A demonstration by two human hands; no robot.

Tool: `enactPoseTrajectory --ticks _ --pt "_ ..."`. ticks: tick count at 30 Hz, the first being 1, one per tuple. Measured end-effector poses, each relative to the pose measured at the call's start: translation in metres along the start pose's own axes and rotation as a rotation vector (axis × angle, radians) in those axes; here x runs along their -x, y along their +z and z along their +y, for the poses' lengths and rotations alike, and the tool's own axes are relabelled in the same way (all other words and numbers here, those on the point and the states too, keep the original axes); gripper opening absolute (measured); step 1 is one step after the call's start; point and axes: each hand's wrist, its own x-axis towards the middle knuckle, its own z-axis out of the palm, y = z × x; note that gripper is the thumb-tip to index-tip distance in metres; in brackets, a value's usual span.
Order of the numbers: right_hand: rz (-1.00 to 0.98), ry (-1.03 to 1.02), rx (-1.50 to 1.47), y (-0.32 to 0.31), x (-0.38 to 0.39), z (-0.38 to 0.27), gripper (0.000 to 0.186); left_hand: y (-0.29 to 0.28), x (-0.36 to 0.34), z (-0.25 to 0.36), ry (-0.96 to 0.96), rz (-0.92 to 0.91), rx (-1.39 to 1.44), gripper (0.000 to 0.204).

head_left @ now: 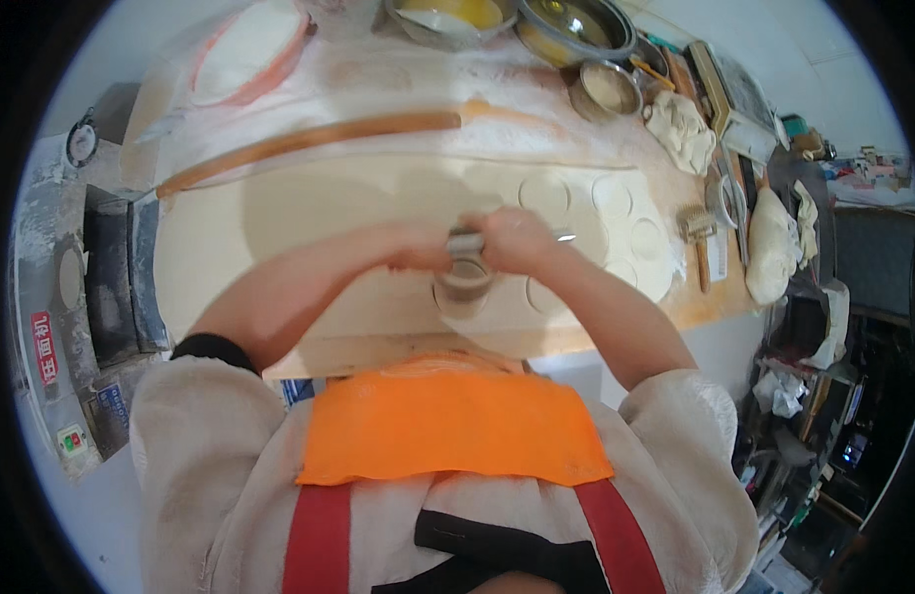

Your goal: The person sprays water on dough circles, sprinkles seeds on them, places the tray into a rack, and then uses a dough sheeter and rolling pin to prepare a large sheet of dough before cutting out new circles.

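Observation:
Both my hands meet over a wide rolled-out dough sheet (pixel 329 218), near its front edge. Closed around a round metal cutter (pixel 467 279), my left hand (pixel 426 247) is smeared by motion. My right hand (pixel 512 241) is closed against the same cutter from the right, and a thin silver metal tip (pixel 566 238) sticks out past its far side. The cutter's lower rim is at the dough, but I cannot tell whether it touches. Several circles are cut in the sheet, among them a dough round (pixel 544 193) beyond my right hand.
A long wooden rolling pin (pixel 309 145) lies along the sheet's far edge. Farther back stand a pink tub of white flour (pixel 249 49), a bowl (pixel 452 20) and a pot (pixel 576 30). At right are a dough docker (pixel 697 238) and a dough lump (pixel 769 247).

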Motion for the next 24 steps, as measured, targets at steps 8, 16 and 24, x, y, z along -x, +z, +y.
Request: enactPoseTrajectory --ticks 8,16,24 --pt "0.239 -0.123 0.264 -0.014 -0.084 0.043 0.044 -0.019 -0.058 -0.038 -0.046 0.5 0.013 0.028" --pt "0.297 0.032 0.143 0.031 -0.058 -0.035 0.058 0.009 0.021 -0.064 0.003 0.491 -0.084 0.027" --pt "0.402 0.039 0.176 -0.018 -0.027 -0.109 0.06 -0.006 0.088 -0.081 0.085 0.312 -0.071 0.026"
